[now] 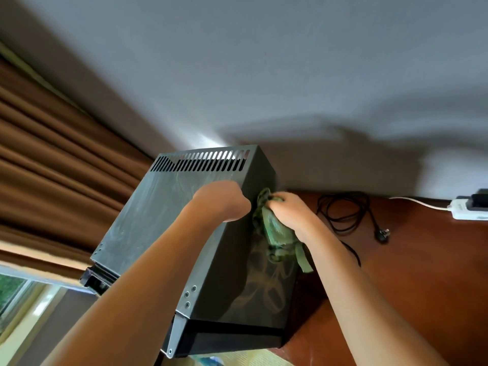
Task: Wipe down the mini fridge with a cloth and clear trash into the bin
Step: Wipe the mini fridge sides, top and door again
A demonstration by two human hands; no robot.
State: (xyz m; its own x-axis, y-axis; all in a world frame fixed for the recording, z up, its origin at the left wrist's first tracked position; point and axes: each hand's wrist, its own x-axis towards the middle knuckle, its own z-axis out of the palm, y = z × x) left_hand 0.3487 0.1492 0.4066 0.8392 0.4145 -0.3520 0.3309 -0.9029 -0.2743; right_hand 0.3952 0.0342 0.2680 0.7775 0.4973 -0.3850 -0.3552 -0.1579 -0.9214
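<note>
Your mini fridge (169,223) stands on the reddish-brown table (412,273), its vented back edge close to the pale wall (264,75). Your right hand (287,215) has its fingers curled round a bunched green cloth (274,231) and presses it against the fridge's right side panel, near the upper edge; loose strips of the cloth hang down the panel below your wrist. Your left hand (224,202) rests on the fridge's top at that same edge, steadying it, but you cannot tell from here whether its fingers are spread or hooked over the edge, since they are turned out of sight.

As for progress, the fridge's top shows dull, streaky smears and the right side panel carries looping wipe marks lower down, so both faces look to have been gone over at least once. The front and the left side of the fridge are hidden, so their state is unknown. Right of the fridge a black power cord (343,212) lies coiled and unplugged on the table, with a white power strip (467,211) further right. No bin and no trash can be made out, so the clearing step seems still ahead of you.
</note>
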